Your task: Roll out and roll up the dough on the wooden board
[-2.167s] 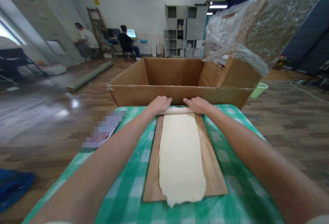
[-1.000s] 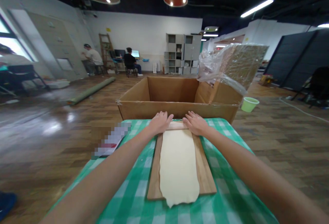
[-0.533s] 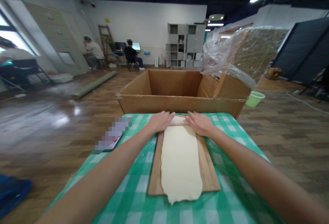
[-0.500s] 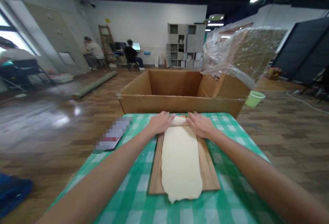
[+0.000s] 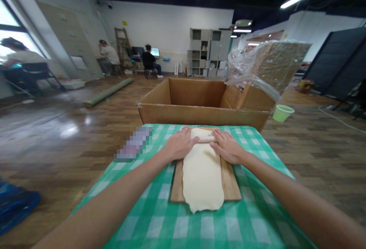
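A long pale sheet of dough (image 5: 202,176) lies on a wooden board (image 5: 233,188), its ragged near end hanging over the board's edge. Across the far end runs a thick pale roll (image 5: 201,136), which looks like the dough turned over on itself. My left hand (image 5: 180,142) holds the roll's left end, fingers over it and thumb on the near side. At the right end my right hand (image 5: 228,146) grips it the same way, thumb pointing inward. The undersides of both hands are hidden.
A green-checked cloth (image 5: 154,211) covers the table. A blurred-out flat item (image 5: 134,142) lies at its left edge. Beyond stands a big open cardboard box (image 5: 200,114) with plastic-wrapped goods (image 5: 274,62). A green bucket (image 5: 282,113) is on the floor; several people sit farther back.
Both hands have come slightly nearer to me along the dough, and more of the pale roll shows between them. The view has shifted a little.
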Demonstrator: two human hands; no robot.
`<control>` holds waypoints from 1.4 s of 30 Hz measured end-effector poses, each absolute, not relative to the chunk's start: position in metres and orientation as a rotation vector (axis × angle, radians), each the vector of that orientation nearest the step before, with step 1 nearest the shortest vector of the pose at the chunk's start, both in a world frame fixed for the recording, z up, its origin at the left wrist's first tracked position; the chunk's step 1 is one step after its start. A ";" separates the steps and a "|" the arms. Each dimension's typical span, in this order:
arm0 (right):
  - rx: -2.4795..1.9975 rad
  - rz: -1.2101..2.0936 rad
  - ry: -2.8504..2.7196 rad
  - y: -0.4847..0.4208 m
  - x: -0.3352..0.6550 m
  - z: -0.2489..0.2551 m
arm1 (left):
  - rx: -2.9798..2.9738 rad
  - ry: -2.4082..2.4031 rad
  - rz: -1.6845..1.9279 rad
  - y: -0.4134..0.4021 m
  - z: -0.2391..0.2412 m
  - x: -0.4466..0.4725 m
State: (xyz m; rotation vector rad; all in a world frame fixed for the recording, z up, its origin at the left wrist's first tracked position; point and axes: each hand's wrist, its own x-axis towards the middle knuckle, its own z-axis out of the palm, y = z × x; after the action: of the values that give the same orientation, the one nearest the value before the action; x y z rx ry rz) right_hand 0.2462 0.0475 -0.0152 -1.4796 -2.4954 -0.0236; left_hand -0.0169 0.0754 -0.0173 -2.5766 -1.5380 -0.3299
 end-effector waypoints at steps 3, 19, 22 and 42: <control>-1.547 0.100 -2.514 0.088 0.243 -0.006 | -2.595 -1.595 -0.248 0.110 -0.014 -0.014; -1.762 0.141 -2.481 0.173 0.242 -0.009 | -2.770 -1.471 -0.225 0.218 -0.022 -0.020; -1.771 0.086 -2.455 0.154 0.239 -0.008 | -2.745 -1.461 -0.239 0.197 -0.021 -0.021; -1.406 -0.171 -2.513 -0.021 0.247 -0.029 | -2.520 -1.490 -0.442 0.009 -0.021 -0.020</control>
State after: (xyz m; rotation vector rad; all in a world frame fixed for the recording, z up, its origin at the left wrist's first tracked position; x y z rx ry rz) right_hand 0.2474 -0.0211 -0.0291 -1.4058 -2.5134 -0.1713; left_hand -0.0198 0.0092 -0.0207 -2.5201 -1.4897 -0.4425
